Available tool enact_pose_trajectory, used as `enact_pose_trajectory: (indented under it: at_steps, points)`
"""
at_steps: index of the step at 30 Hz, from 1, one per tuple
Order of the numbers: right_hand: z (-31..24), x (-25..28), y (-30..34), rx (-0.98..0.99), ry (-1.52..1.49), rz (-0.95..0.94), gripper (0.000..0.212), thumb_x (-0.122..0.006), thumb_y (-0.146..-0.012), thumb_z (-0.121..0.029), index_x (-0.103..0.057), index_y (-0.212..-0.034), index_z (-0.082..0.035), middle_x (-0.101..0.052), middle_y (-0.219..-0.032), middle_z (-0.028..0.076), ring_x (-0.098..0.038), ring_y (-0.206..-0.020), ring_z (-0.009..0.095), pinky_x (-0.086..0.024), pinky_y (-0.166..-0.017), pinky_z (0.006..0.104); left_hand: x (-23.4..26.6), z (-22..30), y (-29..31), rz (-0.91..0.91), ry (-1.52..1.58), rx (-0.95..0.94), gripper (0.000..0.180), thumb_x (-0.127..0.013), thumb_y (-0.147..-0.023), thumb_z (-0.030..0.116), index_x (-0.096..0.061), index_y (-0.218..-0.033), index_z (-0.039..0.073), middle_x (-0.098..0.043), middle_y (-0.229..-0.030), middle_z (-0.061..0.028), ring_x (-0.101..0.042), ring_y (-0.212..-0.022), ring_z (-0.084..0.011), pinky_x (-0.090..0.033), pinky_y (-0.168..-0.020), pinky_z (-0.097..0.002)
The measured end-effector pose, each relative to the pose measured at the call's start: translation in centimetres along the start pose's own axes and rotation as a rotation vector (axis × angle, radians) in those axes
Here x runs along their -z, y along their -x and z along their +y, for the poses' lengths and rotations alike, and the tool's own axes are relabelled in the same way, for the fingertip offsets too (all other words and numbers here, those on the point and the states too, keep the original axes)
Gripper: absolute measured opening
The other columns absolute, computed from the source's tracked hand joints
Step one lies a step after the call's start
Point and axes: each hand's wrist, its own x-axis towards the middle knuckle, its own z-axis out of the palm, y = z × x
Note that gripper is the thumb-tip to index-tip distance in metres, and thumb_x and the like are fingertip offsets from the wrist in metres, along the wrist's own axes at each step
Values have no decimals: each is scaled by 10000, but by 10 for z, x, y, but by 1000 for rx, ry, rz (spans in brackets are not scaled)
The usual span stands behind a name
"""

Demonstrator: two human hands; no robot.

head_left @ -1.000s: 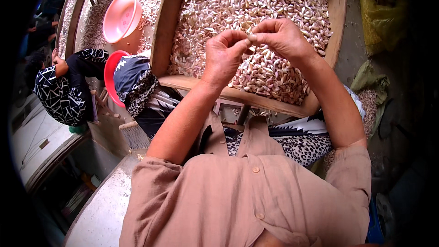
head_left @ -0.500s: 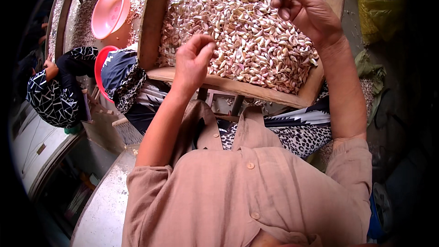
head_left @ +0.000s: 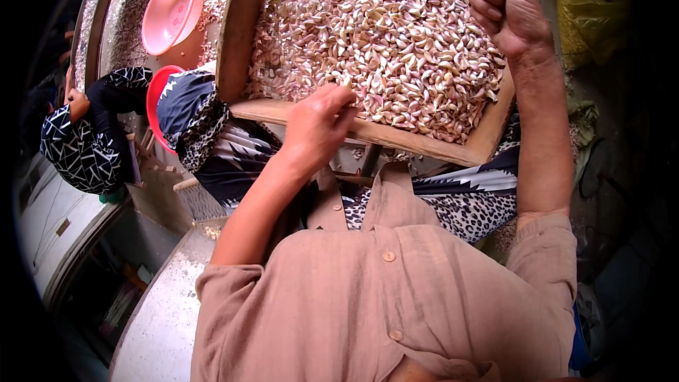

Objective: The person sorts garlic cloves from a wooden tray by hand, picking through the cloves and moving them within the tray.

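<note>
A wooden-framed tray (head_left: pixel 424 147) is spread with a thick layer of garlic cloves (head_left: pixel 396 42), white to pinkish purple. Over its near edge my left hand (head_left: pixel 320 126) is closed in a pinch, with a small pale garlic clove (head_left: pixel 346 83) showing at the fingertips. My right hand (head_left: pixel 515 18) is raised above the tray's far right side, fingers curled together; whatever it may hold is hidden. Both forearms reach up from the brown sleeves.
Left of the tray sit a pink basin (head_left: pixel 170 15) and a red basin (head_left: pixel 157 102), partly behind a person in a dark patterned hood (head_left: pixel 187 110). Another person in black-and-white clothing (head_left: pixel 81 145) works farther left. A yellow sack (head_left: pixel 590 18) lies at the right.
My left hand has moved right and slightly down to the tray's near edge, and a pale clove now shows in it. My right hand has moved up and right.
</note>
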Motion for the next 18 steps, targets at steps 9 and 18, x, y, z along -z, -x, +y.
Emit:
enact_pose_trajectory:
  at_steps: [9,18]
  points:
    - [5,-6,5,-6,95,12,332,-622,-1022,-355,-577,-762,-155,-352,-538,-86,-307,-424,58,-207,-390,244,-48,12,-55,5,-62,-11,108,-716,-872,147,-730,-979,147,-692,-947,-36,-693,-782,-260,-554,-706,-394]
    - [11,0,2,-36,200,-421,217,-615,-1037,-240,-688,-922,-71,-545,-586,-51,-445,-445,34,-320,-405,211,-36,-1,-58,-171,931,390,117,-769,-903,78,-748,-1004,22,-716,-867,-36,-636,-700,-89,-510,-595,-237]
